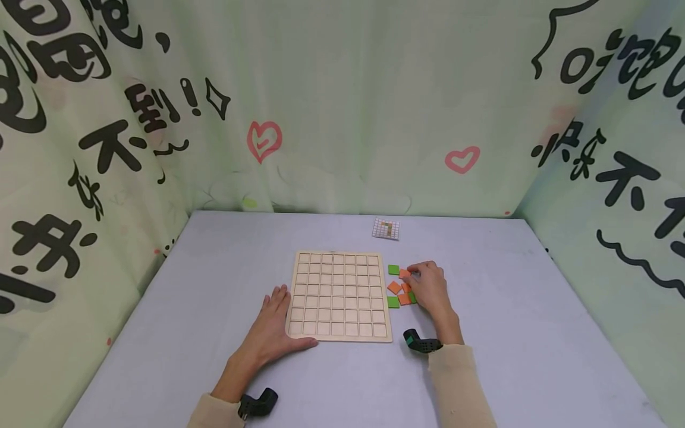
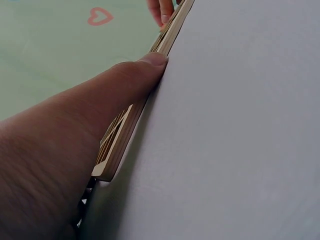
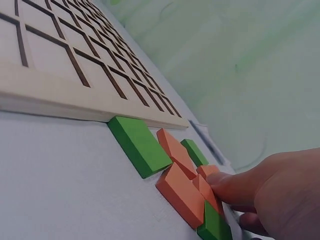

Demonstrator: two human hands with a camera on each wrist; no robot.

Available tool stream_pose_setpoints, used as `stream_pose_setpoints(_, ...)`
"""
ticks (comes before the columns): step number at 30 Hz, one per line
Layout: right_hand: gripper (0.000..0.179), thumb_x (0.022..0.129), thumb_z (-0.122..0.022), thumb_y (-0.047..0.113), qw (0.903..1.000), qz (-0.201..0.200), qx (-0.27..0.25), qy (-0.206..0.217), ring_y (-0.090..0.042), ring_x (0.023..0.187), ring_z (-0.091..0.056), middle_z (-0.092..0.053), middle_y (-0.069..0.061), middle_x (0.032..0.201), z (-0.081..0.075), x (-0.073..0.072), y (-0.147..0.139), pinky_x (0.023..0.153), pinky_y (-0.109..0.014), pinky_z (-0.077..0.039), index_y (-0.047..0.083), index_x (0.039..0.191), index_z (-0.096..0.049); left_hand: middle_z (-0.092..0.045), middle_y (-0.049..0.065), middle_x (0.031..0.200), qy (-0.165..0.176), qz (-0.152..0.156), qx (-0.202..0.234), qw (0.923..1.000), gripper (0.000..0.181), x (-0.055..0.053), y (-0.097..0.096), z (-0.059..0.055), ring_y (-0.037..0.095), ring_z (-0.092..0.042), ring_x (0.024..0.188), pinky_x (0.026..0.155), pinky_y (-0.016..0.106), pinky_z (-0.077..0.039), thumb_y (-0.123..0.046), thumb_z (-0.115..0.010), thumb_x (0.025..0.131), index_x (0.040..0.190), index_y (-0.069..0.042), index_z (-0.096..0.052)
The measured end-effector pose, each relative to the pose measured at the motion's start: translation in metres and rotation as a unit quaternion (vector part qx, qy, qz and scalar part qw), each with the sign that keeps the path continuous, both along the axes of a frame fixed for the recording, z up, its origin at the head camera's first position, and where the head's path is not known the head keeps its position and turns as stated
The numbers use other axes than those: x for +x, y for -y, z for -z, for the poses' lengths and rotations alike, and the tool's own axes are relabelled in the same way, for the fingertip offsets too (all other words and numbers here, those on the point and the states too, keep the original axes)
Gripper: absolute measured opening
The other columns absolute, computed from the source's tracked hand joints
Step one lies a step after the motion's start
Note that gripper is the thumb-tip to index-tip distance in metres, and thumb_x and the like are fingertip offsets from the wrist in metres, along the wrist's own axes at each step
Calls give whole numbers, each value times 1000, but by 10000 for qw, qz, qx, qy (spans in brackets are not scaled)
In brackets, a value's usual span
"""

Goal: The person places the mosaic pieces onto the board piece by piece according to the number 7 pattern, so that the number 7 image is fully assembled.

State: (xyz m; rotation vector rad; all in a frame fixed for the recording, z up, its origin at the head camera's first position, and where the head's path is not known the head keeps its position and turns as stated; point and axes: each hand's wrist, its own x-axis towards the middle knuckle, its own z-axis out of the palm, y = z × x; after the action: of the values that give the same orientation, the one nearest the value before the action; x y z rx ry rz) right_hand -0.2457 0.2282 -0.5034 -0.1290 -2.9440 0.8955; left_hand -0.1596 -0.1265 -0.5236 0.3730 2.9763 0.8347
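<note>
Well, left hand: my left hand (image 1: 278, 324) is spread wide, its thumb lying along the near edge of the wooden board (image 1: 337, 280), the straight fingers beside its left edge.
Right hand: my right hand (image 1: 428, 286) pinches the farthest orange tile (image 1: 404, 274) between thumb and fingertip — how firmly, I cannot tell, since my other fingers are partly hidden.
Board: it lies flat about mid-width on the worktop (image 1: 535, 356), its gridded squares bare.
Tiles: three green and four orange sit loosely bunched off the board's right edge; the far green tile (image 1: 393, 270) is near its far right corner, and the near green tile (image 1: 393, 302) lies right at that right edge.
Card: a small gridded card (image 1: 386, 229) lies beyond the board, near the worktop's far edge.
Trouble: the pieces crowd each other, so my thumb could drag a neighbour along; too shallow a pinch could let the tile slip. If my left thumb pushed harder, the board might skew towards the card.
Edges: a tile carried low could catch on the board's right rim, or knock the near green tile against it.
Room: lifting straight up looks the safest way out — leftward the bunch and rim come first, while rightward plain surface runs from my hand to the worktop's right edge.
</note>
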Motion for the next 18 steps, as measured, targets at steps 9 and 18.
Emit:
stream_pose_setpoints(9,31,96,-67,18,9991,17,-426,55,-38,119,-48,-58,-23,125,2,-1,-4,104,-54,-45,-3,119,-63,-28,23,163,-178,60,-16,9998,121,-1,0,2,39,-21,154,128,53,-18,-66,-79,67,152,7,-33)
stream_pose_setpoints(18,27,95,-67,17,9974,-64,-712,75,-35,113,-53,-63,-21,119,1,-1,-7,102,-51,-48,0,116,-62,-28,20,164,-108,170,-54,9998,120,-1,1,2,36,-19,155,128,53,-15,-68,-77,69,154,4,-31)
